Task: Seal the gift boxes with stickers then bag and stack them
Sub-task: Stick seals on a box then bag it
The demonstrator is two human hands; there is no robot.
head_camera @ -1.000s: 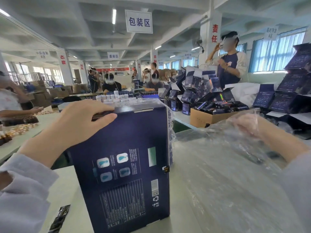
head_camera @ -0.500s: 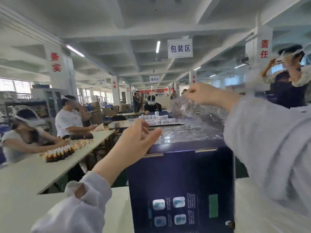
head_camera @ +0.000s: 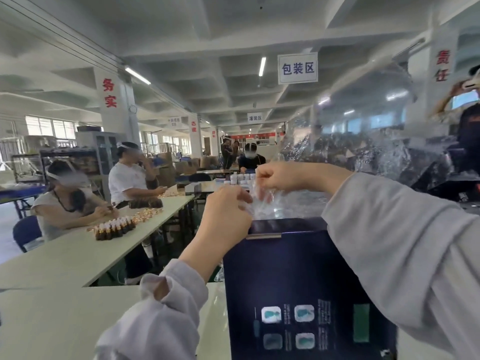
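Pinching the clear plastic bag (head_camera: pixel 363 141) at its mouth, the left hand (head_camera: pixel 228 206) and the right hand (head_camera: pixel 275 175) are holding it just above the dark gift box (head_camera: pixel 298 281), which is standing upright on the table (head_camera: pixel 52 320); bagging is only beginning, stacking not yet done.

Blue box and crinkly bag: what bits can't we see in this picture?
- Head view: gift box bottom cut off by the lower edge; right side behind the right sleeve.
- Head view: its print is too blurred to read.
- Head view: plastic bag mouth lost in crumpled film where the left hand and right hand pinch it.
- Head view: whether the box top is sealed; hands and bag cover it.
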